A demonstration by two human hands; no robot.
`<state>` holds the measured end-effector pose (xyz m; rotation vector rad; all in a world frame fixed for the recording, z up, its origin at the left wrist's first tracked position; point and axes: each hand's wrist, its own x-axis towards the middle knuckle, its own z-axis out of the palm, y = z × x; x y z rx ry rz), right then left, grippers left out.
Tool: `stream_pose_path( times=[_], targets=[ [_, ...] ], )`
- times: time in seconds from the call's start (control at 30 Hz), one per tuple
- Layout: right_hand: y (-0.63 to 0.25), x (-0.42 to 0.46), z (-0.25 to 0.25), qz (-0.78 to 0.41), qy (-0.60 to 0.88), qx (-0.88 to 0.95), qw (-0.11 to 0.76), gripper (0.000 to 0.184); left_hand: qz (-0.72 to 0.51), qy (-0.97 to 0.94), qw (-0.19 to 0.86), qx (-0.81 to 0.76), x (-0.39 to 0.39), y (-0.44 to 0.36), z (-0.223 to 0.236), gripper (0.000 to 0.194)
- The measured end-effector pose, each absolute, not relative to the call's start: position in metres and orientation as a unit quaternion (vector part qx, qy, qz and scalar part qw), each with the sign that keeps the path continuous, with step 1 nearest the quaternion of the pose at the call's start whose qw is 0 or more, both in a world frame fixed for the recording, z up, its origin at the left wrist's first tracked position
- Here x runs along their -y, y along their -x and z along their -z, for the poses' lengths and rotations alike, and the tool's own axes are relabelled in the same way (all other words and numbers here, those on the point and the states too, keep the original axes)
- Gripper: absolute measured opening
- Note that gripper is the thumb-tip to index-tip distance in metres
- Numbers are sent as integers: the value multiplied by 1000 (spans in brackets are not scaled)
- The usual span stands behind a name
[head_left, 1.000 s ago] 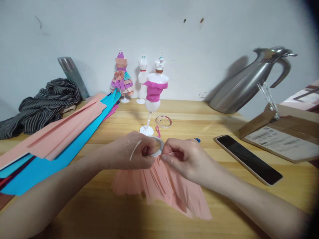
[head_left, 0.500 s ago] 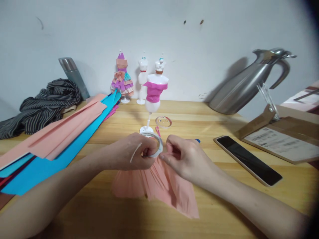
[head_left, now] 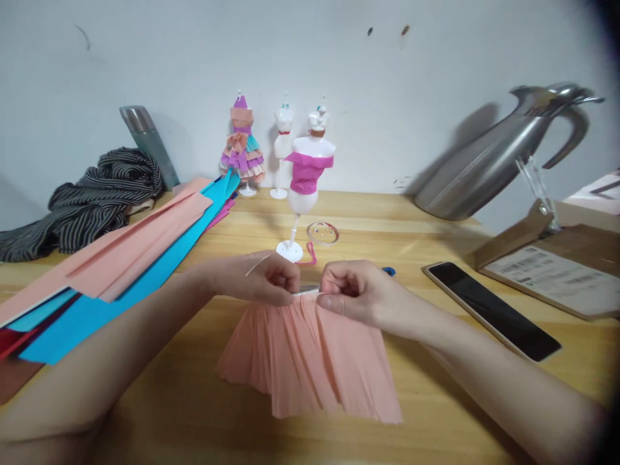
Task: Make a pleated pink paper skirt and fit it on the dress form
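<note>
Peach paper (head_left: 295, 361) is pleated along its top edge, pinched by left hand (head_left: 264, 278) and right hand (head_left: 361, 294); below the latter, 1 stretch lies flatter.

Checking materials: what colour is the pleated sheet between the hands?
Peach-pink pleated sheet, clearest in head view.

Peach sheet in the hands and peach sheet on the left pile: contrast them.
The held sheet fans out in narrow pleats; the pile sheet lies long, with broad folds. The held sheet has fingers at its top edge; the pile sheet lies over a blue sheet, with no fingers on it. Both are peach.
</note>
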<state>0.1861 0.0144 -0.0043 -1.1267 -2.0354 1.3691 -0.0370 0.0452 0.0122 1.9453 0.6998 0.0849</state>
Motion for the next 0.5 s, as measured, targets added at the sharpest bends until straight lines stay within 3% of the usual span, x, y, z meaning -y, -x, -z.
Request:
stream_pose_path(
  times=[0.33,0.5],
  targets=[
    [-185,-15,15,-494,408,745,186,22,-1,-759,604,-243,-51,37,0,20],
    [-185,-16,16,-487,404,752,185,22,-13,-752,610,-248,-46,31,0,37]
  ],
)
